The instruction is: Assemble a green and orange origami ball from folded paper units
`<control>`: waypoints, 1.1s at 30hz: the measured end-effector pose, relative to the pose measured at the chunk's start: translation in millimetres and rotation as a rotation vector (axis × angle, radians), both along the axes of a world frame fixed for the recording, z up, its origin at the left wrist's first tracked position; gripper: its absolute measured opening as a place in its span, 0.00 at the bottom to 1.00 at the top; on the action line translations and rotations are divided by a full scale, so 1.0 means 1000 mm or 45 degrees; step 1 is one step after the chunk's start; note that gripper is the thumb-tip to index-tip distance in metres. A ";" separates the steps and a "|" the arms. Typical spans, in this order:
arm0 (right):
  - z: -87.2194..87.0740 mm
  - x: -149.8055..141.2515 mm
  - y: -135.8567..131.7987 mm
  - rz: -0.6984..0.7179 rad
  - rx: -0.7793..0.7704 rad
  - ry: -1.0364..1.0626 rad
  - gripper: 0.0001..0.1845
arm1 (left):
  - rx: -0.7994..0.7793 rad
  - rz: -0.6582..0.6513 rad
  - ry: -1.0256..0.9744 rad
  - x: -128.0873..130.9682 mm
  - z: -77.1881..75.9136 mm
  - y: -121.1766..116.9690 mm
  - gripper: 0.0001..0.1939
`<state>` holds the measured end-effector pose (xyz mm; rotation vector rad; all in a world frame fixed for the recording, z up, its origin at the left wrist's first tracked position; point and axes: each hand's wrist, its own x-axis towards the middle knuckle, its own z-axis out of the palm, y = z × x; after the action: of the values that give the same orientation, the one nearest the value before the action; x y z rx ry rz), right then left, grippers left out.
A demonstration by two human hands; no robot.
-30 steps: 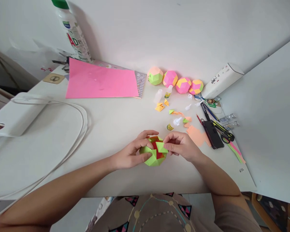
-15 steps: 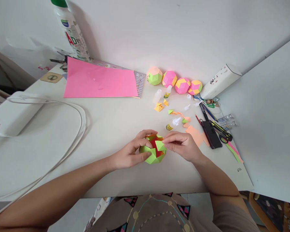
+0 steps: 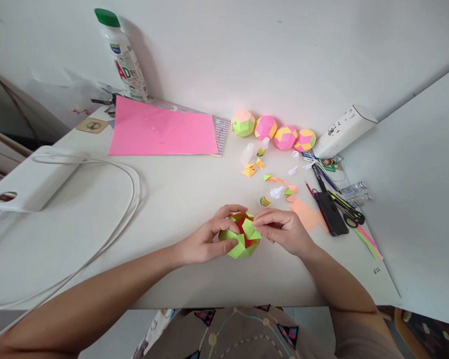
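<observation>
A green folded-paper ball (image 3: 240,249) with an open top and a red inside sits low over the white desk, near its front edge. My left hand (image 3: 205,238) is wrapped round its left side, with the fingers over the rim and the thumb on the front. Between the thumb and fingertips of my right hand (image 3: 284,230) is a small green folded-paper piece (image 3: 250,229), pinched at its right end. That piece lies across the right part of the opening; whether it is joined to the ball I cannot tell.
Several finished paper balls (image 3: 265,127) line the wall. Small glue bottles (image 3: 262,147) and orange folded pieces (image 3: 249,170) lie before them. At right are a black phone (image 3: 332,213) and scissors (image 3: 353,217). Pink paper (image 3: 164,132) and a white power strip (image 3: 41,174) with cable occupy the left.
The view has shifted slightly, so everything appears a little lower and further right. The green piece in my right hand has turned a little over the opening. My left hand keeps its hold.
</observation>
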<state>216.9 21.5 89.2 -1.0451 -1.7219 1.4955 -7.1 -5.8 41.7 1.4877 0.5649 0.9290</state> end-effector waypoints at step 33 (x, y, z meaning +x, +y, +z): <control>-0.003 -0.003 0.001 0.037 -0.217 0.066 0.02 | -0.046 -0.002 -0.016 0.000 -0.004 -0.001 0.01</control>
<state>213.4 22.3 86.6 -1.0608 -1.6023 1.6975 -7.4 -6.8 37.4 1.4489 0.5684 0.9215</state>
